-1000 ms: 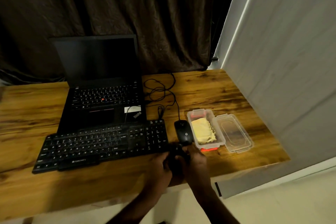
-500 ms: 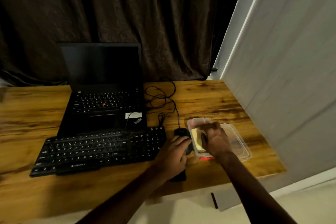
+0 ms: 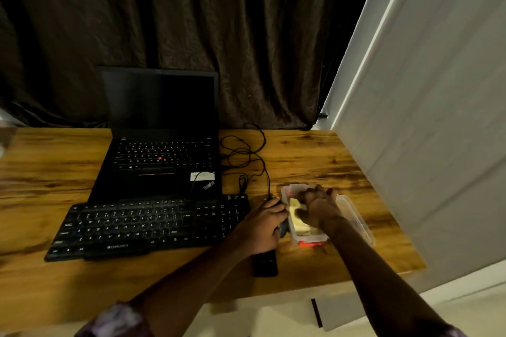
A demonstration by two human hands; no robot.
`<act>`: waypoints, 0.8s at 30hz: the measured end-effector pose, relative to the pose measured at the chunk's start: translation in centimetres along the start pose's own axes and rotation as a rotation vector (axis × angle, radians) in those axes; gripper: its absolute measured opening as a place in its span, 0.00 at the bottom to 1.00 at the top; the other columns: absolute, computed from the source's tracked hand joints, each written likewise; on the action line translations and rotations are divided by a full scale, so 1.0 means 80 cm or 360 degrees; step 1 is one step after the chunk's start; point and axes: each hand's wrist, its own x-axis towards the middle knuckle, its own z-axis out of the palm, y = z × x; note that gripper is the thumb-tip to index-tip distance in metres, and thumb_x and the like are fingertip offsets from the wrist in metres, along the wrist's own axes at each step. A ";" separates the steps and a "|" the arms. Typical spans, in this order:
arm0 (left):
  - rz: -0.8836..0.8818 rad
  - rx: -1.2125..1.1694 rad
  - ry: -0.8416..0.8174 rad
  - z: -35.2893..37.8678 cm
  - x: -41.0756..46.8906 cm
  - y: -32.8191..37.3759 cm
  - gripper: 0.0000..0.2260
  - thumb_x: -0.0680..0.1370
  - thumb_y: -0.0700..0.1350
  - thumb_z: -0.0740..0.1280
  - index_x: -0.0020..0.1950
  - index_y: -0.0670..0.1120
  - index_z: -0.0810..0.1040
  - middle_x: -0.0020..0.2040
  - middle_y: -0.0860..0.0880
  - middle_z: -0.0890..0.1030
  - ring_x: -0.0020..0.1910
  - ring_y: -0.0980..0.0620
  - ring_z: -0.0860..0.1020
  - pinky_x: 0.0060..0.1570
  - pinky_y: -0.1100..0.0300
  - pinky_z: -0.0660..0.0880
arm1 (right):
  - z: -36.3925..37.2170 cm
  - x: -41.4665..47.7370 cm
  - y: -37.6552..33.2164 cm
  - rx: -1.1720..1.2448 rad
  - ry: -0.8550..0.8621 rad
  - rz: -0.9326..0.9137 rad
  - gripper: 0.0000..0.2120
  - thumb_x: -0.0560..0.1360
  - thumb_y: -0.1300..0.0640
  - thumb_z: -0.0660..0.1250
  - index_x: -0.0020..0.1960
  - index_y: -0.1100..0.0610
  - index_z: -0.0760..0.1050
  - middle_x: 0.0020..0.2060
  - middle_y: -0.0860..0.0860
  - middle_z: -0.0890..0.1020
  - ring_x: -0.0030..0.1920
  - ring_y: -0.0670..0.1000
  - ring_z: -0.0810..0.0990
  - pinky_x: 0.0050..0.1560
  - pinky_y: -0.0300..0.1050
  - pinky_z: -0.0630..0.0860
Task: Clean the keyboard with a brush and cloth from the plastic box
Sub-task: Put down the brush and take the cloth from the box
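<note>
Head view: black keyboard [image 3: 153, 224] lies flat on the wooden desk [image 3: 306, 153], just in front of an open laptop [image 3: 161, 139]. Clear plastic box [image 3: 301, 238] sits right of the keyboard, its lid [image 3: 356, 219] beside it. Right hand [image 3: 319, 206] is inside the box, fingers curled onto the yellow cloth [image 3: 297, 223]; grip blurred, cannot tell if clamped. Left hand [image 3: 262, 224] rests over the mouse [image 3: 283, 228], fingers curved together. A dark flat object [image 3: 265, 264] lies below it.
</note>
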 end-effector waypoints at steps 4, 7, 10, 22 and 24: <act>-0.0233 -0.0310 0.0322 -0.016 0.006 0.003 0.16 0.79 0.43 0.63 0.67 0.45 0.77 0.68 0.51 0.75 0.70 0.54 0.66 0.71 0.65 0.58 | -0.020 -0.006 0.022 0.0750 0.0237 0.0141 0.24 0.72 0.41 0.70 0.63 0.52 0.76 0.59 0.55 0.79 0.64 0.58 0.74 0.65 0.50 0.68; -0.0500 -0.0659 0.0518 -0.032 0.007 0.012 0.11 0.80 0.44 0.65 0.61 0.48 0.80 0.58 0.54 0.81 0.58 0.60 0.76 0.58 0.65 0.74 | -0.049 -0.019 0.008 0.1299 0.0604 0.0069 0.11 0.71 0.53 0.75 0.50 0.55 0.79 0.44 0.51 0.84 0.46 0.53 0.82 0.43 0.39 0.76; -0.0854 -0.1293 0.0641 -0.056 0.008 0.024 0.08 0.80 0.48 0.66 0.57 0.50 0.82 0.51 0.53 0.84 0.50 0.59 0.81 0.48 0.66 0.76 | -0.072 -0.032 -0.042 0.1447 0.0854 -0.0122 0.07 0.72 0.60 0.75 0.47 0.56 0.78 0.39 0.47 0.82 0.38 0.44 0.80 0.35 0.28 0.72; -0.1671 -0.2547 0.0908 -0.138 -0.112 -0.098 0.07 0.78 0.37 0.65 0.54 0.38 0.82 0.47 0.42 0.83 0.40 0.49 0.81 0.41 0.56 0.81 | -0.040 -0.018 -0.248 0.1623 0.0432 -0.0900 0.08 0.72 0.58 0.76 0.51 0.52 0.84 0.51 0.37 0.83 0.56 0.39 0.80 0.54 0.34 0.76; -0.1734 -0.2472 0.0978 -0.146 -0.138 -0.118 0.07 0.78 0.35 0.64 0.52 0.38 0.81 0.46 0.41 0.83 0.41 0.49 0.82 0.39 0.57 0.81 | -0.036 -0.014 -0.280 0.1632 0.0510 -0.0900 0.12 0.72 0.49 0.75 0.53 0.52 0.83 0.54 0.40 0.82 0.59 0.41 0.79 0.57 0.37 0.76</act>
